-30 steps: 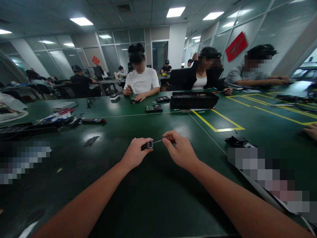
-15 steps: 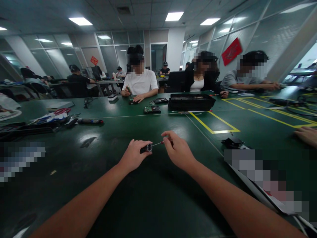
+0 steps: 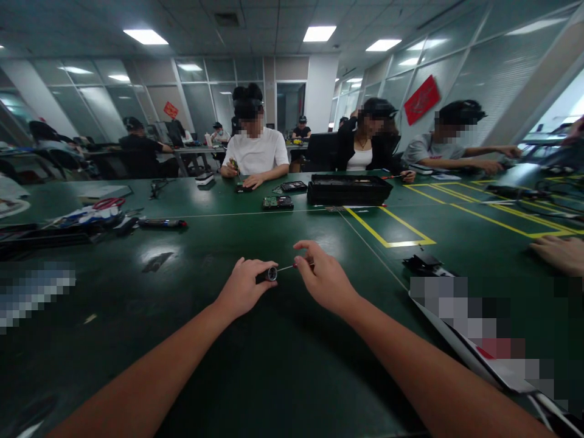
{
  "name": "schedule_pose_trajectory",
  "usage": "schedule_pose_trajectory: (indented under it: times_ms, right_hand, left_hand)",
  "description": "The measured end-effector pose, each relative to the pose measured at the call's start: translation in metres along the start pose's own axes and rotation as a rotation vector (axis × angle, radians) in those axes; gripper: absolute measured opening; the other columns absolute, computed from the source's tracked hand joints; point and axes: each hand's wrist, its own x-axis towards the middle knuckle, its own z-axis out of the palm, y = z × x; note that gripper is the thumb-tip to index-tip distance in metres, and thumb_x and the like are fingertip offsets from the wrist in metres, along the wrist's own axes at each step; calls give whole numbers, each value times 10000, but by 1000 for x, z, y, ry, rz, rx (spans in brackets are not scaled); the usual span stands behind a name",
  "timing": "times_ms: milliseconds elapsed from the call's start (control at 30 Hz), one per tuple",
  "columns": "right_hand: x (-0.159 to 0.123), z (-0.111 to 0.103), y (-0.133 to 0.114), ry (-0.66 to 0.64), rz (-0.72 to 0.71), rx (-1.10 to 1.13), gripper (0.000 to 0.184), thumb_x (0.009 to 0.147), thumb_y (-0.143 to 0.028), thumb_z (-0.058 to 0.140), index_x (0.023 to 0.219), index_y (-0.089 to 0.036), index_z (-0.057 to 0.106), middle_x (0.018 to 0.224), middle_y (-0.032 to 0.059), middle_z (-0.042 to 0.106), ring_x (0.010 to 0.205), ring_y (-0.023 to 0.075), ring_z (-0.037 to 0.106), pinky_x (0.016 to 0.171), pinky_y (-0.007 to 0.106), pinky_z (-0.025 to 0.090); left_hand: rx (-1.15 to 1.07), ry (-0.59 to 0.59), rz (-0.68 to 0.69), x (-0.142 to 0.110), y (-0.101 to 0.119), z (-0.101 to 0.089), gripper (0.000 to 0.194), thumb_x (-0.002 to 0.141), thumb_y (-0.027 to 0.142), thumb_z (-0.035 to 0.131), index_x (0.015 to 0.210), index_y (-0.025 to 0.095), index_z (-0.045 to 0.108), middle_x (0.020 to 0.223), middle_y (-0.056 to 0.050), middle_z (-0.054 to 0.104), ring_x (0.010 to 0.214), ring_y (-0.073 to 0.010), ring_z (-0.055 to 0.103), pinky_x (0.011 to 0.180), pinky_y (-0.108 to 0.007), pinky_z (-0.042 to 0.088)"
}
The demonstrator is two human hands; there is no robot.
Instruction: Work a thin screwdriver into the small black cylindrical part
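My left hand [image 3: 238, 289] is closed around a short black cylinder [image 3: 271, 274] with a round, silver-rimmed end facing me, much like a small flashlight. Fingers and thumb grip it from either side. To its right, my right hand [image 3: 327, 275] pinches a thin screwdriver [image 3: 286, 267] with a red handle. Its slim metal shaft points left to the cylinder's side; whether the tip touches cannot be made out. Most of the handle is hidden by my fingers. Both hands are held over the dark green table [image 3: 255, 371].
A long black case [image 3: 349, 191] and a circuit-board device [image 3: 277, 202] lie ahead. Scissors [image 3: 108, 204] and a dark rod-shaped tool [image 3: 163, 224] are at left. At right are a black device [image 3: 426, 265], yellow tape and another person's hand [image 3: 559, 250]. Co-workers sit opposite.
The view has shifted slightly. My hands keep nearly the same pose, with the screwdriver still at the cylinder. At far right, a co-worker's arm has stretched outward.
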Motion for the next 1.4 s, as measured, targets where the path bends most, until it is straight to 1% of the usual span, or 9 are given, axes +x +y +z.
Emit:
schedule_pose_trajectory:
  times_ms: [133, 267, 467, 667, 767, 933, 1100, 1200, 1400]
  right_hand:
    - [0, -3, -1, -7, 21, -12, 223, 989, -311, 452, 1131, -216, 595, 885, 40, 705, 800, 197, 655, 694, 315, 437]
    - [3, -3, 2, 22, 81, -87, 367, 1028, -426, 362, 913, -232, 651, 756, 23, 678, 660, 181, 617, 588, 305, 365]
    - [1, -1, 2, 29, 94, 83, 242, 977, -293, 437, 1187, -224, 537, 841, 18, 691, 707, 187, 633, 623, 303, 412]
    - [3, -4, 2, -28, 109, 53, 257, 1002, -375, 391, 986, -227, 601, 819, 26, 682, 703, 189, 609, 636, 318, 387]
    - [4, -3, 4, -12, 136, 98, 226, 992, -357, 403, 1036, -234, 588, 811, 16, 679, 660, 179, 582, 619, 317, 379]
    - [5, 5, 9, 72, 168, 408, 177, 898, -359, 564, 997, -213, 574, 868, 28, 668, 771, 181, 600, 714, 318, 453]
    - [14, 13, 28, 248, 446, 846, 315, 866, -527, 575, 796, -220, 584, 744, 26, 610, 679, 180, 576, 689, 341, 503]
    - [17, 14, 38, 413, 527, 758, 292, 885, -494, 564, 748, -236, 562, 712, 24, 584, 660, 184, 562, 645, 335, 497]
    - [14, 16, 36, 385, 409, 675, 276, 915, -489, 535, 830, -232, 593, 739, 15, 611, 685, 177, 578, 670, 333, 493]
  left_hand:
    - [-4, -1, 7, -1, -1, 0, 352, 874, 293, 680, 1225, 294, 653, 1148, -38, 691, 1116, -268, 575, 1143, -590, 224]
    - [-12, 8, 20, -1, 1, 1, 354, 879, 313, 675, 1231, 295, 649, 1145, -41, 692, 1102, -268, 578, 1150, -591, 212]
    - [-11, -9, -1, -1, 3, 0, 346, 877, 292, 674, 1222, 287, 657, 1151, -47, 693, 1110, -277, 583, 1148, -601, 223]
    - [1, 25, -2, -1, 1, 0, 343, 874, 288, 686, 1215, 286, 657, 1160, -34, 696, 1099, -258, 591, 1149, -599, 242]
    - [11, 21, -2, -1, 1, 1, 343, 881, 292, 682, 1223, 290, 652, 1158, -29, 694, 1098, -250, 591, 1153, -602, 244]
    - [32, 54, -9, -2, 3, -1, 354, 887, 296, 679, 1239, 288, 643, 1154, -27, 689, 1095, -246, 598, 1145, -600, 280]
    - [108, 135, 63, 3, 9, 0, 391, 924, 290, 632, 1312, 315, 594, 1232, -25, 655, 1193, -240, 555, 1190, -601, 200]
    - [106, 73, 52, 5, 9, 4, 386, 924, 312, 636, 1307, 326, 593, 1220, -13, 656, 1188, -238, 557, 1192, -622, 179]
    - [62, 49, 16, 5, 8, 7, 407, 917, 356, 649, 1318, 337, 581, 1171, -3, 663, 1134, -228, 579, 1196, -625, 167]
